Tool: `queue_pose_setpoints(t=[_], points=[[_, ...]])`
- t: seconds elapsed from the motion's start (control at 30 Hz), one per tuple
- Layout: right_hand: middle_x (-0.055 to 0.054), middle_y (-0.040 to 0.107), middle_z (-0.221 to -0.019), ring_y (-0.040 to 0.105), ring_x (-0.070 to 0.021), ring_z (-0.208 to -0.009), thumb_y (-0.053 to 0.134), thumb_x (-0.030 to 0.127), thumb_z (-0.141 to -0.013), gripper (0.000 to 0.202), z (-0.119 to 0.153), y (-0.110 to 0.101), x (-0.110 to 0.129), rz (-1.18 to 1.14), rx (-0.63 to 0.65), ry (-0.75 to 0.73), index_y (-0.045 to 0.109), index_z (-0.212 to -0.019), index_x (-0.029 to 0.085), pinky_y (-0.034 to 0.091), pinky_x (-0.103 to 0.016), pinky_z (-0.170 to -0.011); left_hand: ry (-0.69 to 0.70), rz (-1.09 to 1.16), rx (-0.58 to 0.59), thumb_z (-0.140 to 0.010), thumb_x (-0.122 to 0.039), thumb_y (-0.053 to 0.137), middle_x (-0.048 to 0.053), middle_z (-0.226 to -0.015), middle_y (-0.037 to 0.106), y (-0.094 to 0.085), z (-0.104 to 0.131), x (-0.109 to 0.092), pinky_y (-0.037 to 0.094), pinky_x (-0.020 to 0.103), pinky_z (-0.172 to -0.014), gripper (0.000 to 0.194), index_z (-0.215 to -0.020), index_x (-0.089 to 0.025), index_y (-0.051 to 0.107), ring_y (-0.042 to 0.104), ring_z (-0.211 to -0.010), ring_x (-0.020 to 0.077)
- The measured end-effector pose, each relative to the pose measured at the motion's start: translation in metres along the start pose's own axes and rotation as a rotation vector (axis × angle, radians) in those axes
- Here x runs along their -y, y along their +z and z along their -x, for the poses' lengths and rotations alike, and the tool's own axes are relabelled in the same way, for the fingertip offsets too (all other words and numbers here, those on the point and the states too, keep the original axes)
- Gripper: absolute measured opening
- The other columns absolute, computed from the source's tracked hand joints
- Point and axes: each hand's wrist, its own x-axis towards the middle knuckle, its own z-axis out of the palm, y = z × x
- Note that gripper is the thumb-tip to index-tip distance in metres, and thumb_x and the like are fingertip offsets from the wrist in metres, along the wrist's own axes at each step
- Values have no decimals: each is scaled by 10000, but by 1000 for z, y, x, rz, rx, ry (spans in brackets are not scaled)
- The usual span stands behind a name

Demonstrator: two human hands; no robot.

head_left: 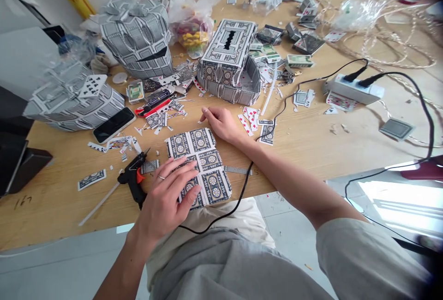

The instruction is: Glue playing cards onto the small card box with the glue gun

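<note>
A flat panel of joined playing cards [213,184], with dark patterned backs and pale strips between them, lies at the table's front edge. Across its left part rests my left hand [169,194], fingers stretched out and a ring on one. Just beyond the panel's far right corner is my right hand [221,122], its fingers curled together at the tabletop. A tiny pale scrap shows by those fingertips, but whether they grip it is unclear. A black glue gun [133,177] with an orange trigger lies left of my left hand.
Card-built baskets [138,37] stand at the back left, near a phone [114,124]. A card-covered box [226,55] sits behind my right hand. A black cord [247,175] runs from the power strip [356,88] past the panel. Cut cards and scraps litter the table.
</note>
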Motion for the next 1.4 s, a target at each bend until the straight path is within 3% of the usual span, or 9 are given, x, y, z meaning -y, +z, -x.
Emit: queue_pose_setpoints(t=[0.43, 1.4], points=[[9, 554, -630, 425, -147, -603, 374, 826, -1058, 825, 2, 0, 1, -5, 9, 9, 779, -844, 140, 306, -326, -646, -11, -3, -15, -1031, -174, 691, 90, -1412, 772, -4, 8, 2, 486, 543, -1266, 323, -1351, -217, 692, 649, -1425, 293], [-7, 581, -674, 445, -155, -640, 357, 793, -1083, 808, 2, -1, 3, 45, 21, 17, 782, -865, 142, 321, -319, -672, 2, -53, -5, -1031, -208, 705, 120, -1503, 705, 2, -3, 8, 526, 581, -1217, 388, -1417, -247, 688, 601, -1476, 336]])
